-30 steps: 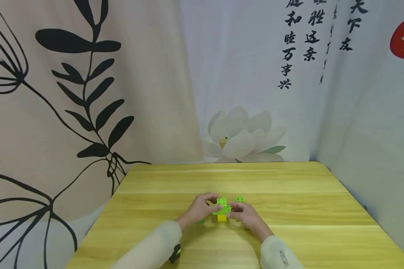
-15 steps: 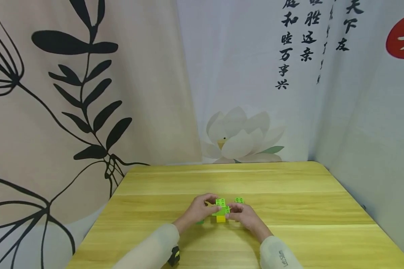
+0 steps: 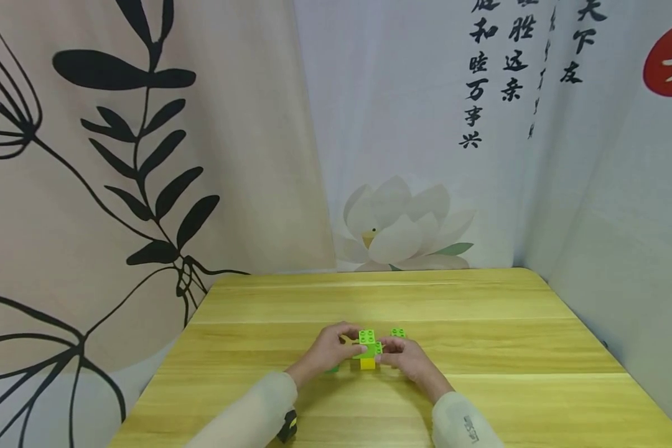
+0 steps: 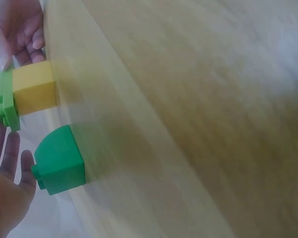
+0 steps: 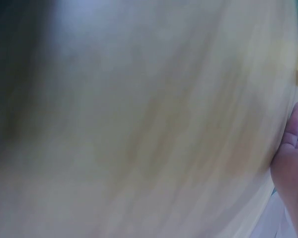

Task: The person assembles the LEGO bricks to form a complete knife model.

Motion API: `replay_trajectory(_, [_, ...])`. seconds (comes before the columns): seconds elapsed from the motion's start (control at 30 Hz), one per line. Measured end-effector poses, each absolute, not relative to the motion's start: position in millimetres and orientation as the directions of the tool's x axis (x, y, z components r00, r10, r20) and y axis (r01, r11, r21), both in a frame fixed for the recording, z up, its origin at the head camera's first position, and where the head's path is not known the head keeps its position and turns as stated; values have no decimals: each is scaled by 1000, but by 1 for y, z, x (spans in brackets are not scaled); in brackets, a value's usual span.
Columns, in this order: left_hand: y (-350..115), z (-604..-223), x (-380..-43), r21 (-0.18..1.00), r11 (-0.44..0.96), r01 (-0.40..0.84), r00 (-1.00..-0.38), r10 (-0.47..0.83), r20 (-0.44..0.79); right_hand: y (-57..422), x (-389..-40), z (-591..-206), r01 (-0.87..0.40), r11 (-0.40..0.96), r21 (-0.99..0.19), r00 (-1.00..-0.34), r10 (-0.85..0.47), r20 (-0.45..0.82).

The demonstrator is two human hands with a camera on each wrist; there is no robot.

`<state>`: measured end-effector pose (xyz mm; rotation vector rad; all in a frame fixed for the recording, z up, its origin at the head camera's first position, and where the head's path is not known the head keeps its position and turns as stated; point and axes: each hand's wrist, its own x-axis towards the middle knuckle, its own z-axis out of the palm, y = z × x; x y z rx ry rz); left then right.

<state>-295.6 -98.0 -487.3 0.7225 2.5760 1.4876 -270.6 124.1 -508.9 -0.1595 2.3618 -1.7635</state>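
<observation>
Middle of desk point(image 3: 481, 348): lime-green bricks point(image 3: 366, 337) on yellow block point(image 3: 368, 364). Left hand point(image 3: 329, 348) at nine o'clock, right hand point(image 3: 410, 358) at three, both pinching the lime-green bricks. Judged part-built: dark-green curved block point(image 4: 60, 161) at eight, lone lime brick point(image 3: 398, 333) at two, seem unattached.

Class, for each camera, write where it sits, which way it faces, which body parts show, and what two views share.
Head: on the head, facing forward and down over the table; left hand, right hand and sleeves show.
Left wrist: on that wrist, facing the block stack and dark green block; parts of both hands show.
Right wrist: on that wrist, facing mostly table; part of the right hand shows.
Shared: head and left wrist both show the yellow block.
</observation>
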Motion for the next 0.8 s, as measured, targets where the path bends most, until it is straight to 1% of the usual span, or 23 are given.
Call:
replay_trajectory(0.3, [-94, -486, -300, 779, 461, 425, -851, 497, 171, 126, -268, -507, 50, 301, -952, -979, -175, -107])
replay_trajectory(0.8, [-95, -484, -299, 821, 431, 376, -872, 464, 156, 125, -270, -507, 31, 293, -956, -976, -199, -93])
